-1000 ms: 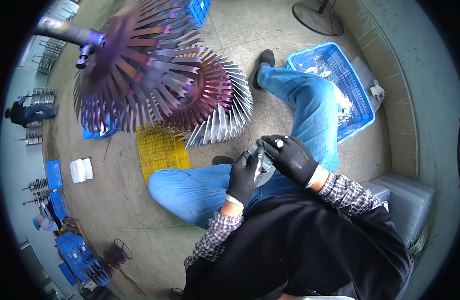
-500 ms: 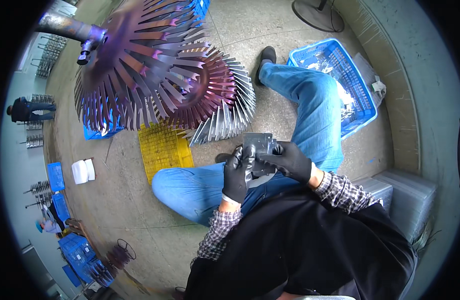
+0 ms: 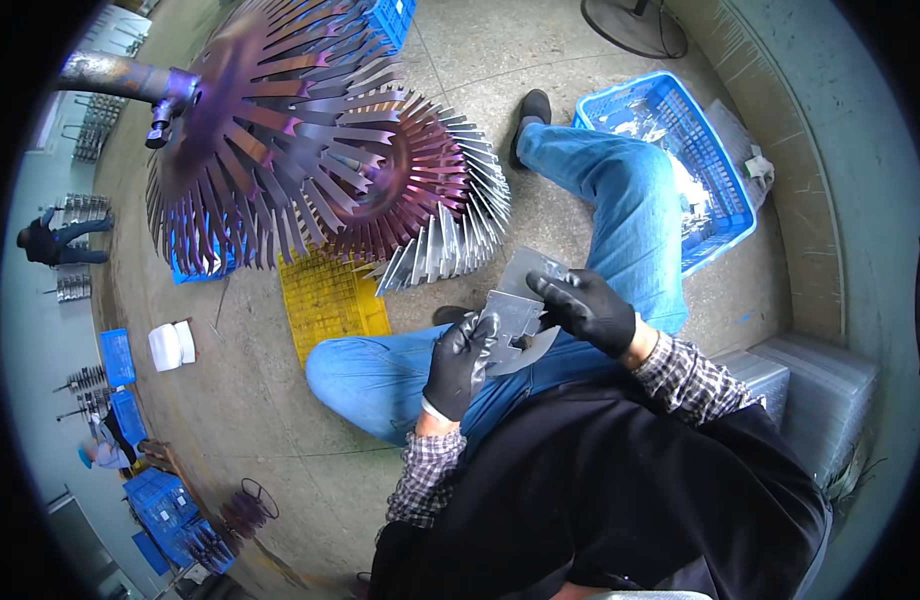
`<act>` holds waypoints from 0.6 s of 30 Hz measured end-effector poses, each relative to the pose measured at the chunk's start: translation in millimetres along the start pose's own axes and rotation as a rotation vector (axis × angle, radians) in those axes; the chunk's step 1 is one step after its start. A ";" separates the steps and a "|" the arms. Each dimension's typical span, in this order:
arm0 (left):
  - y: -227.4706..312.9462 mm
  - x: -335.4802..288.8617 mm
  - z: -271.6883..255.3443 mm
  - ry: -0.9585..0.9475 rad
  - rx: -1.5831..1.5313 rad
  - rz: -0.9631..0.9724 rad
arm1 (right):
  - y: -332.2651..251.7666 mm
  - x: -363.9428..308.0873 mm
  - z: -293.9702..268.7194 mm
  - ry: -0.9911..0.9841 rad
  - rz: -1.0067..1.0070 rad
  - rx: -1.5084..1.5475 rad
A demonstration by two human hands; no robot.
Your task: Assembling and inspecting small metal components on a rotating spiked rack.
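Observation:
Both my hands wear black gloves and meet above my lap. My left hand [image 3: 460,366] is closed on a flat grey metal plate [image 3: 511,317] with a notched edge, the thumb lying over its face. Just above and to the right, my right hand [image 3: 588,308] pinches a second grey metal plate [image 3: 527,268] at its right edge. The two plates lie close together and partly overlap; whether they touch I cannot tell. A pale curved piece [image 3: 537,348] shows below them, partly hidden.
Ahead on the left stands a large round rack [image 3: 260,130] with purple forked prongs. Thin metal plates [image 3: 442,248] fill part of its lower tier. A yellow crate [image 3: 330,300] sits beneath. To the right is a blue basket [image 3: 728,190] of metal parts, with clear plastic trays [image 3: 815,390] nearer.
My hands have moved apart slightly, the left one down and left. The second plate now shows separately in my right hand, above the first. The rack has turned a little.

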State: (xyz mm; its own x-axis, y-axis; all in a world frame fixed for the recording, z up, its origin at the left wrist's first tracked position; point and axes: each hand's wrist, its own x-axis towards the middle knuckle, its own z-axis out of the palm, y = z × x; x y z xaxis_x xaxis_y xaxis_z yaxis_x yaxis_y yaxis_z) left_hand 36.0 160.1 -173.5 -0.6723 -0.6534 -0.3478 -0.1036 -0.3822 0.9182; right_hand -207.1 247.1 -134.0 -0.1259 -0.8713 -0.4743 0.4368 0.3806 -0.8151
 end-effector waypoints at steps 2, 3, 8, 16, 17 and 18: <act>-6.7 0.1 -7.5 -0.010 0.019 0.003 | -1.6 1.0 -5.1 -0.158 -0.013 -0.010; -2.3 0.7 -7.7 -0.012 0.024 0.005 | -3.8 3.7 -6.3 -0.157 -0.017 -0.007; 67.5 -12.2 -14.4 -0.031 0.196 0.057 | -26.3 28.4 -10.2 0.040 -0.259 -0.428; 141.5 13.1 -68.9 -0.070 0.887 0.573 | -1.2 89.8 26.4 0.288 -0.505 -0.664; 143.9 18.1 -73.3 -0.098 1.045 0.675 | 2.6 93.4 28.6 0.311 -0.562 -0.694; 145.8 22.5 -75.3 -0.098 1.045 0.671 | 4.8 95.2 30.5 0.309 -0.559 -0.693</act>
State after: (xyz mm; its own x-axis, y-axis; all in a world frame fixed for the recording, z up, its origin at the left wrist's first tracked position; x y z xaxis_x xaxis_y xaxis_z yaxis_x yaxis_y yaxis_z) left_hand 61.0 40.5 -61.7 -0.8648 -0.4501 0.2224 -0.2216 0.7398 0.6353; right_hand -189.8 156.5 -172.8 -0.4317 -0.9001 0.0589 -0.3727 0.1185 -0.9204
